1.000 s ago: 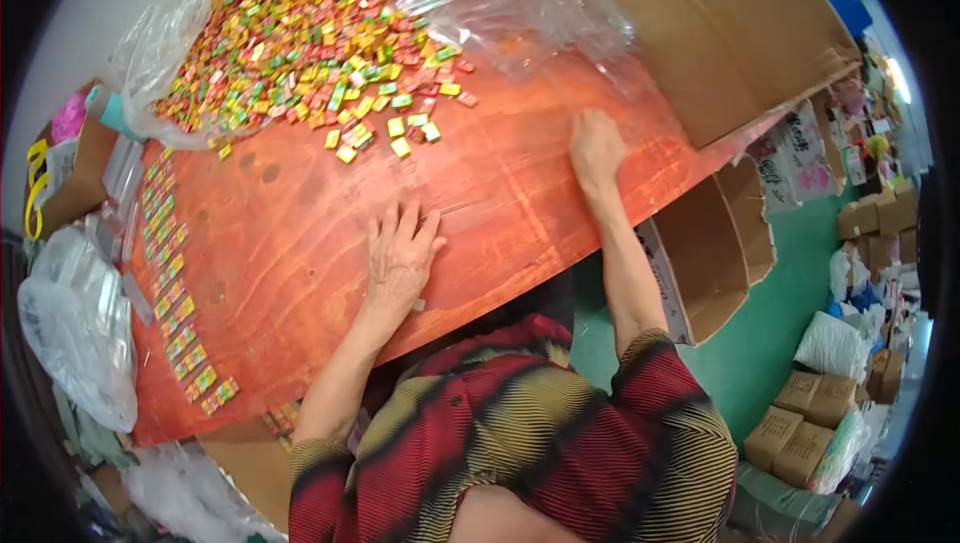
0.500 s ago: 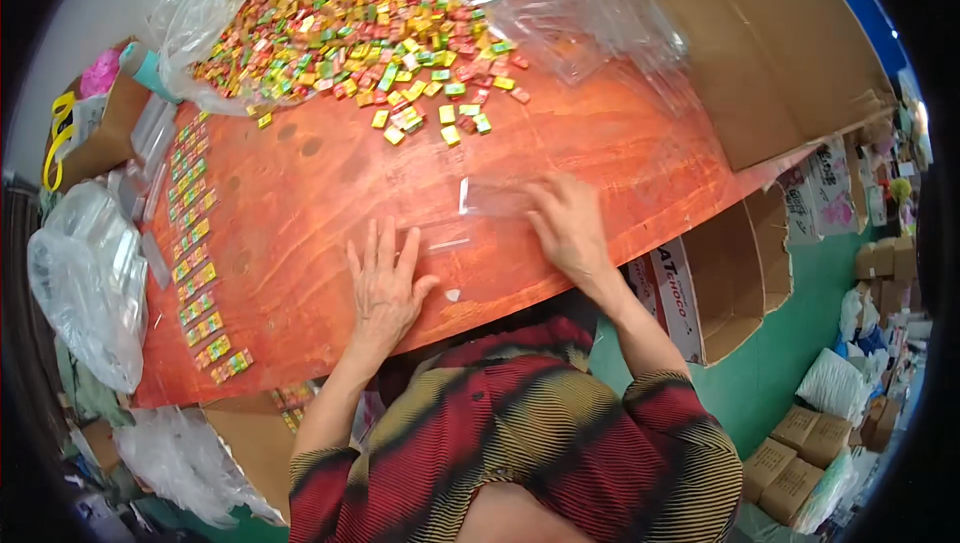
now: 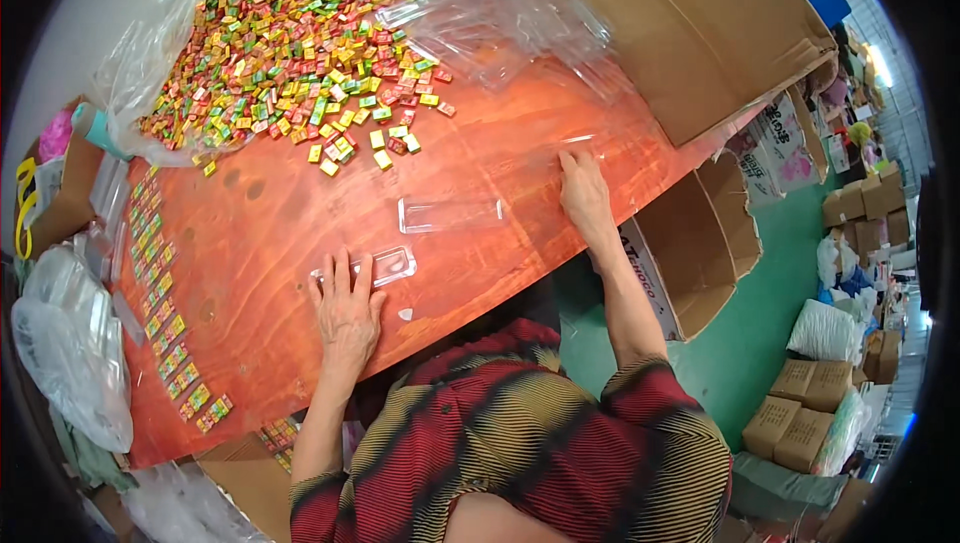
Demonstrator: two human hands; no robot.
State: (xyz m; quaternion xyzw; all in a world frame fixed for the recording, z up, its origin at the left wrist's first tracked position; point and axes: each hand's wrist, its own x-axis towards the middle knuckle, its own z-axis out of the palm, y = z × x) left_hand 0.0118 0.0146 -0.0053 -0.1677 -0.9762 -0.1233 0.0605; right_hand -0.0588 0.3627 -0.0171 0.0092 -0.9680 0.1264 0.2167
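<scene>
My left hand (image 3: 348, 313) lies flat with fingers spread, its fingertips over the left part of a small clear plastic tray (image 3: 400, 263). Just beyond it, slightly to the right, a second clear plastic tray (image 3: 450, 215) rests on the red tabletop, touched by neither hand. Farther right, my right hand (image 3: 585, 191) has its fingers drawn together at the edge of another clear plastic tray (image 3: 578, 141), whose outline is faint against the wood. A small whitish scrap (image 3: 405, 314) sits beside my left thumb.
A heap of small colourful boxes (image 3: 290, 53) covers the far left. Clear plastic trays (image 3: 510, 18) are piled beside it, near a large cardboard box (image 3: 690, 33). Rows of small boxes (image 3: 160, 293) line the left edge. An opened carton (image 3: 690, 243) stands below the right edge.
My right hand has moved right, away from the middle tray, to another tray. My left hand has come over the nearer tray. The whole view has shifted.
</scene>
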